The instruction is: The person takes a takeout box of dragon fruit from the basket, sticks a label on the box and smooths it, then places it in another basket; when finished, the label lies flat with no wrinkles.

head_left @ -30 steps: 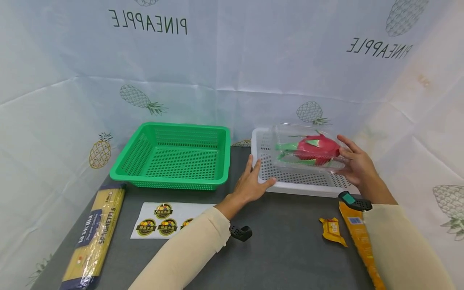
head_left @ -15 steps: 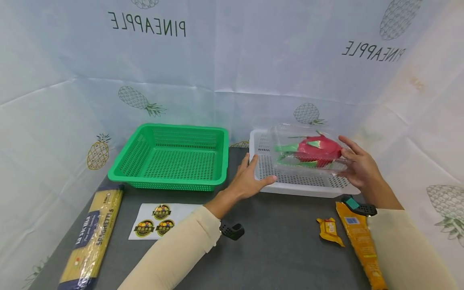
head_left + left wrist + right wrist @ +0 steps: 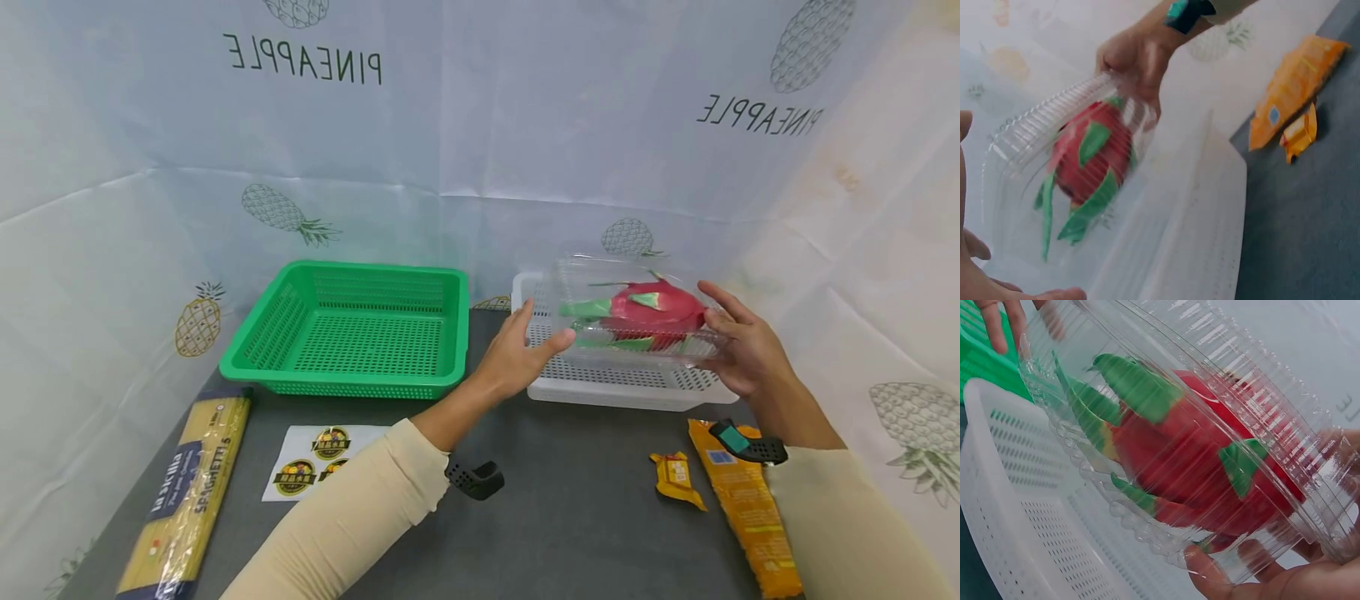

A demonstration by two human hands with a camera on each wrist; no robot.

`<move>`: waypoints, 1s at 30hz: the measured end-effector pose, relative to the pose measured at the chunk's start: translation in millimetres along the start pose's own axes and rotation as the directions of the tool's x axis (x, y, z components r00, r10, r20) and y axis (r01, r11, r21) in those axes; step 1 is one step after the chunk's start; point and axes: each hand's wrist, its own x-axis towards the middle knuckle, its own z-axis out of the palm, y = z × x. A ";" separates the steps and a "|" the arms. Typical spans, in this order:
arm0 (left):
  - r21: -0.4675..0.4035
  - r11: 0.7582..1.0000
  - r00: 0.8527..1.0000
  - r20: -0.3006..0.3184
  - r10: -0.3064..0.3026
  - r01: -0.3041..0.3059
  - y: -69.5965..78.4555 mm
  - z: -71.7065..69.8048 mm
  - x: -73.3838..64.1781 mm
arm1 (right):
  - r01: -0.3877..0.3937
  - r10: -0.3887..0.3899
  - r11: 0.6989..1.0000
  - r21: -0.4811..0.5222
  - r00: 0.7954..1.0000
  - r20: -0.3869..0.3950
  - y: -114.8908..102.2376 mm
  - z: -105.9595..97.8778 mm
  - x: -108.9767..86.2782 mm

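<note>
My right hand (image 3: 750, 346) grips the right end of a clear plastic clamshell box (image 3: 1147, 337), thumb on one side and fingers on the other. Inside the box lies a red dragon fruit (image 3: 652, 310) with green leafy tips. The box is tilted over the white basket (image 3: 622, 393). At the box's left end is my left hand (image 3: 513, 358), fingers spread and thumb pointing toward it. The left wrist view shows its fingertips (image 3: 1066, 294) beside the box's near end, not curled around it.
A green basket (image 3: 345, 390) stands left of the white one. A sticker sheet (image 3: 281, 454) lies partly under the left forearm. A spaghetti pack (image 3: 187, 492) is at far left. A small yellow packet (image 3: 677, 479) and a long orange packet (image 3: 750, 508) lie at right.
My left hand has risen from the white basket's left rim to the left end of the box. The right hand keeps its hold, and the box shifts only slightly.
</note>
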 end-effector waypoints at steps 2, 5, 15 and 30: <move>-0.054 0.999 1.000 0.004 -0.006 0.007 4.4 0.6 -1.1 | 0.016 -0.017 1.000 0.011 0.999 0.033 0.0 4.6 -2.2; -0.116 0.993 1.000 -0.003 -0.012 0.012 8.3 1.0 -3.3 | 0.027 -0.028 0.999 0.020 0.998 0.063 0.3 12.0 -5.8; -0.325 0.945 0.999 -0.017 -0.052 0.043 15.0 2.7 -13.0 | 0.023 -0.024 1.000 0.016 0.997 0.074 3.0 33.5 -21.7; -0.472 0.879 0.991 -0.073 -0.109 0.062 19.0 2.6 -38.6 | 0.092 -0.092 0.996 0.001 0.995 0.039 24.5 58.6 -59.0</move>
